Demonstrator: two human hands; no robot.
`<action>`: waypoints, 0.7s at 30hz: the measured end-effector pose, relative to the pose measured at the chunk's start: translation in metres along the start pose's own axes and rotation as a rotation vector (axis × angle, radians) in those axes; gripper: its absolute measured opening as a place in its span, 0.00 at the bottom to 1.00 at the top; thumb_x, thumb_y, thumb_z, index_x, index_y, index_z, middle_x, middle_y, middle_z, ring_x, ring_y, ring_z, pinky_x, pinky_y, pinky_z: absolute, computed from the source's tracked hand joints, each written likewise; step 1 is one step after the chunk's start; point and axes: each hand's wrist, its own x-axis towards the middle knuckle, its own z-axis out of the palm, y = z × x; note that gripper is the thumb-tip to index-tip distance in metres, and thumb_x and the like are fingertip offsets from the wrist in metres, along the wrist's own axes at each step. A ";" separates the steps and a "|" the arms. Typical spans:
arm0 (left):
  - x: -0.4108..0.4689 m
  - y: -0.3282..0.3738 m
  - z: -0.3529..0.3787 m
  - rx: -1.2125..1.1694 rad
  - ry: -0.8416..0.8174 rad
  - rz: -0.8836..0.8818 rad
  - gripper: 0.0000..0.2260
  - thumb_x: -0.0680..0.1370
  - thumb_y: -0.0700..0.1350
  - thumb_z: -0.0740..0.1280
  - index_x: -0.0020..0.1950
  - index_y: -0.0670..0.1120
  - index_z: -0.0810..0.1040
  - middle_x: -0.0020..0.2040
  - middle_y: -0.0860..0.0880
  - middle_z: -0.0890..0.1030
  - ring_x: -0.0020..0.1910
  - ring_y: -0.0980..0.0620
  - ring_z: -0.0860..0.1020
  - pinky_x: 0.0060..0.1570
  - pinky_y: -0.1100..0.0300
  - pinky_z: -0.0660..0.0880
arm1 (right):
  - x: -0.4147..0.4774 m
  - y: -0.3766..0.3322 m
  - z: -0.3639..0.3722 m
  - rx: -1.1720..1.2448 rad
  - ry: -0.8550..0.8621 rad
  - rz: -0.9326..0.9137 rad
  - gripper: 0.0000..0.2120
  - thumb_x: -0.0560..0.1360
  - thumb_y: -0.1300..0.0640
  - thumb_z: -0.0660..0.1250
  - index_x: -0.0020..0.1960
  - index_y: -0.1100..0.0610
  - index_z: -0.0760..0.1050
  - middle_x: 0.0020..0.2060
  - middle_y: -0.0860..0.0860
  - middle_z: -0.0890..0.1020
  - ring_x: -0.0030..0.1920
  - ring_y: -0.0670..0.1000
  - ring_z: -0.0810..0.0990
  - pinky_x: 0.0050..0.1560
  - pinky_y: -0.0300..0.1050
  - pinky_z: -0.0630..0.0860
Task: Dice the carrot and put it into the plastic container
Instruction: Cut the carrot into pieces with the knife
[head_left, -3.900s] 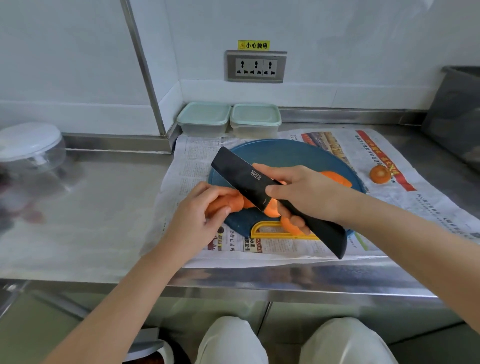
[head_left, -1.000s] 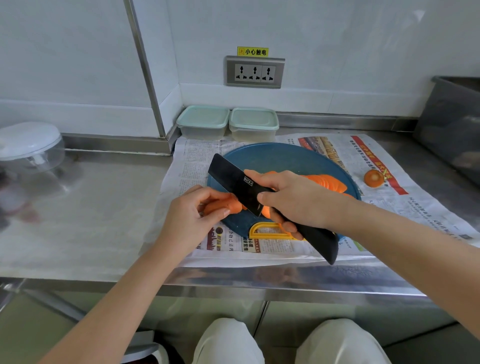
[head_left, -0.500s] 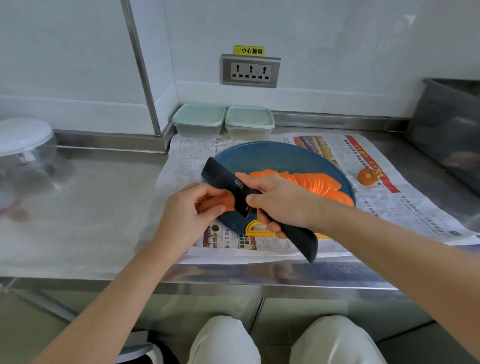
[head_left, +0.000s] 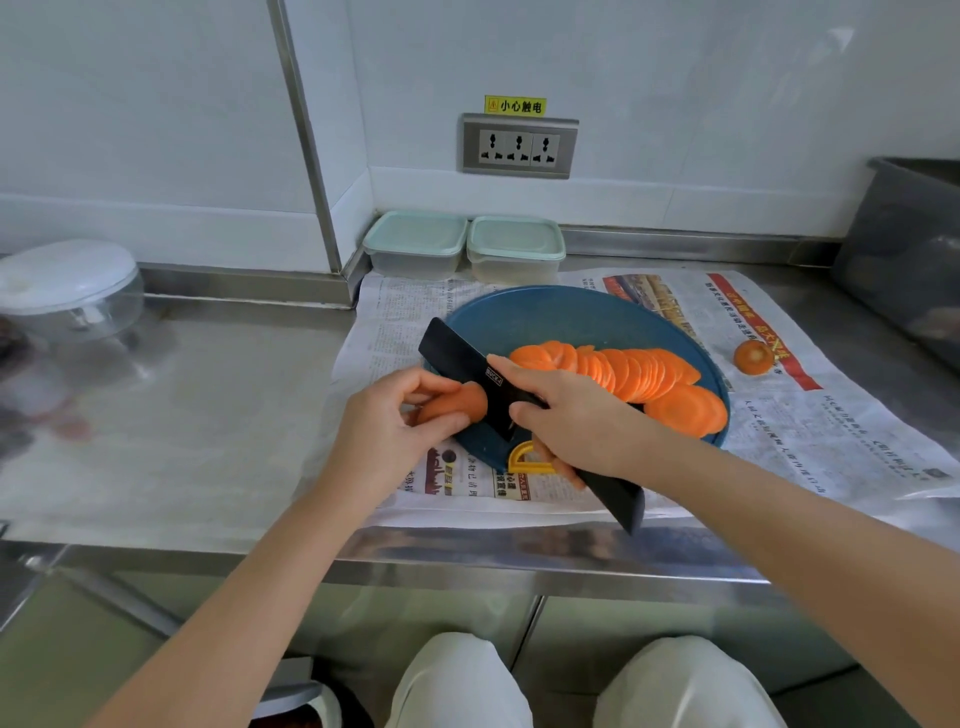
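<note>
A short carrot stub (head_left: 457, 404) lies at the left edge of the round blue cutting board (head_left: 571, 317), and my left hand (head_left: 387, 434) grips it. My right hand (head_left: 566, 421) holds a black knife (head_left: 470, 371) by its handle, forefinger along the blade, the blade standing against the stub's cut face. A row of overlapping carrot slices (head_left: 634, 374) lies across the board to the right of the knife. Two lidded plastic containers (head_left: 415, 241) (head_left: 515, 247) stand side by side against the back wall.
Newspaper (head_left: 810, 415) covers the steel counter under the board. A cut carrot end (head_left: 753, 357) lies on it at the right. A yellow peeler (head_left: 527, 460) pokes out below my right hand. A white-lidded clear bowl (head_left: 67, 291) is far left, a grey bin (head_left: 914, 249) far right.
The carrot has grown much shorter and a long row of slices now shows on the board. The knife and my left hand have shifted left along the carrot.
</note>
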 end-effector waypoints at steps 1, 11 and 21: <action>0.000 0.000 -0.001 0.010 -0.015 -0.001 0.12 0.69 0.42 0.76 0.50 0.53 0.81 0.48 0.57 0.83 0.51 0.58 0.80 0.55 0.52 0.78 | -0.002 0.001 -0.002 0.013 -0.005 0.011 0.26 0.82 0.59 0.55 0.77 0.42 0.54 0.29 0.51 0.75 0.18 0.44 0.70 0.22 0.38 0.71; 0.004 0.002 -0.010 -0.030 -0.021 -0.083 0.12 0.69 0.41 0.76 0.48 0.54 0.82 0.46 0.55 0.84 0.47 0.57 0.82 0.53 0.58 0.78 | -0.012 -0.004 -0.019 0.213 -0.004 0.018 0.26 0.82 0.61 0.55 0.75 0.41 0.57 0.24 0.51 0.73 0.23 0.50 0.71 0.23 0.42 0.72; 0.003 0.004 -0.008 -0.025 -0.005 -0.099 0.13 0.67 0.40 0.77 0.44 0.55 0.81 0.44 0.55 0.84 0.45 0.57 0.82 0.50 0.61 0.79 | -0.017 -0.010 -0.025 0.212 -0.033 0.037 0.26 0.82 0.61 0.56 0.75 0.41 0.57 0.25 0.51 0.73 0.23 0.50 0.71 0.24 0.42 0.72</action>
